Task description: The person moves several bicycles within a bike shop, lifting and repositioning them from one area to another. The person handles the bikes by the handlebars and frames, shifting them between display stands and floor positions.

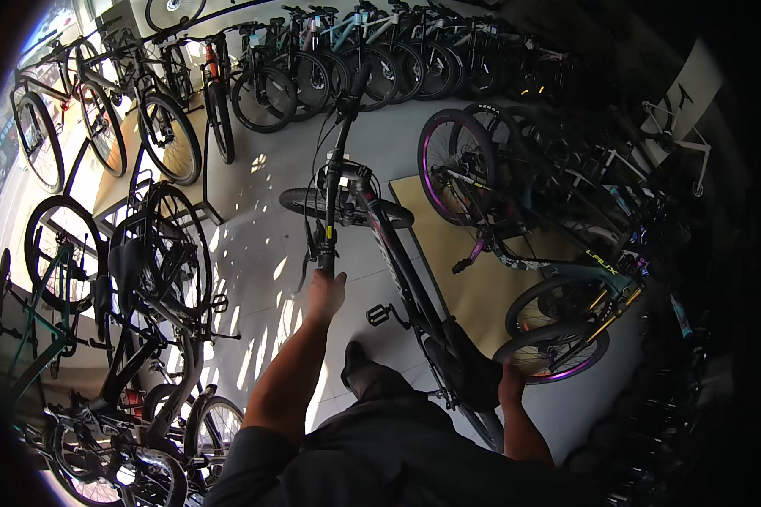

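Observation:
A black bicycle [395,253] with pale and red markings stands in front of me, its front wheel [300,203] turned sideways. My left hand [326,293] is closed round the near end of its handlebar [333,182], at the grip. At the right, my right hand [511,384] holds the side edge of the wide black saddle [472,365]; its fingertips are partly hidden. Below the frame a black pedal [378,315] sticks out to the left. Part of the rear wheel [486,428] shows beneath the saddle.
Parked bicycles crowd the left side, including a green-framed one [46,317]. A long row of bicycles [355,59] lines the back. To the right, a bicycle with purple rims [425,160] stands at a low wooden platform [448,262]. Grey tiled floor [262,245] lies between.

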Demonstrator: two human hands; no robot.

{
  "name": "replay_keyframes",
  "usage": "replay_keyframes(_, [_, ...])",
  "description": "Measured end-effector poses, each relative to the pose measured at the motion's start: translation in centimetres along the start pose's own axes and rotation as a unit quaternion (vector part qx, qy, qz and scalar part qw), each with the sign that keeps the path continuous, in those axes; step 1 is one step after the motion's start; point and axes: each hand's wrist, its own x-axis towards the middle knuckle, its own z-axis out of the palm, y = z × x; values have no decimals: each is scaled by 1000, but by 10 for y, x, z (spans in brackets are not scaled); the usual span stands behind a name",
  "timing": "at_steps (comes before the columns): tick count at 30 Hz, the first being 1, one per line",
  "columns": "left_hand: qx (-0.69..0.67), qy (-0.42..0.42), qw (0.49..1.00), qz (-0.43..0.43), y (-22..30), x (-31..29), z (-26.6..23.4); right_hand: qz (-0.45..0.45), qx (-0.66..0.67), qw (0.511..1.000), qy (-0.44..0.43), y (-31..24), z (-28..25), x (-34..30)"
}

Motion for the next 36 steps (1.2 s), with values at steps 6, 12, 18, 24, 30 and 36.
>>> replay_keyframes(6, [107, -45, 992, 55, 7, 47, -21, 31, -142, 989, 23, -53, -17, 38])
replay_keyframes(12, [213, -79, 974, 23, 38, 145, -107, -110, -55, 992, 0, -213, 43, 137])
replay_keyframes(18, [284, -163, 943, 62, 78, 272, -191, -301, 63, 951, 27, -444, 168, 302])
replay_keyframes(24, [322, -219, 911, 135, 111, 388, -241, -150, 185, 969, 70, -594, 256, 449])
replay_keyframes(30, [353, -205, 886, 221, 138, 512, -255, -96, 176, 976, 86, -636, 308, 515])
replay_keyframes(36, [331, -137, 884, 300, 191, 622, -243, -80, 212, 967, 119, -664, 339, 590])
